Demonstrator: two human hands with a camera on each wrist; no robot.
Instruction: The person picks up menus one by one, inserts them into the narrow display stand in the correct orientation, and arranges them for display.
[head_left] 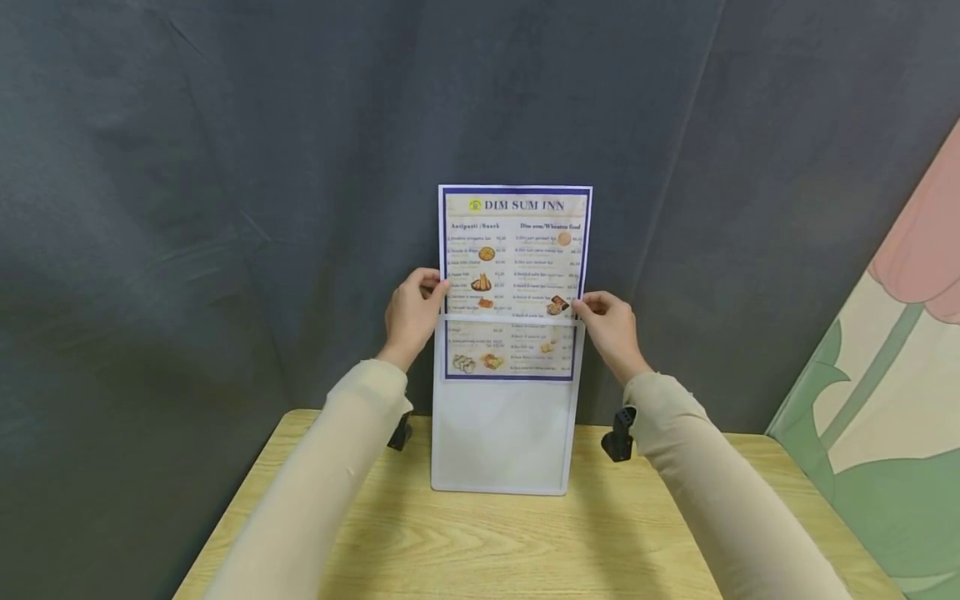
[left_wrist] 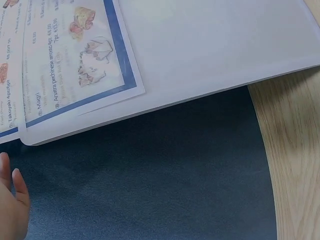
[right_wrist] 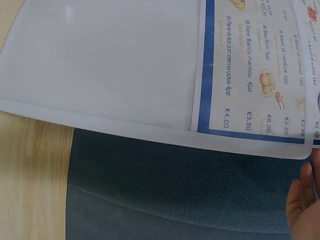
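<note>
Both hands are up at the sheet's side edges: our left hand point(head_left: 411, 312) pinches the left edge of the printed menu point(head_left: 514, 250), our right hand point(head_left: 611, 329) pinches the right edge at about the same height. The menu stands upright, its lower part already inside a clear plastic sleeve point(head_left: 498, 442) whose bottom edge rests on the wooden worktop point(head_left: 465, 542), in front of a dark grey backdrop point(head_left: 187, 208). We judge the menu light, thin and floppy, apt to buckle if pushed unevenly; the sleeve looks somewhat stiffer and smooth, so slippery. Holding both side edges level, near the sleeve's mouth, seems the sound grip. From the wrist views we see only the sleeve's lower corners, the menu's blue border and fingertips at the frame edges; the grips themselves are cut off there. Small print is hard to read in the head view. At far right, a painted panel point(head_left: 900, 358) is partly cropped.
</note>
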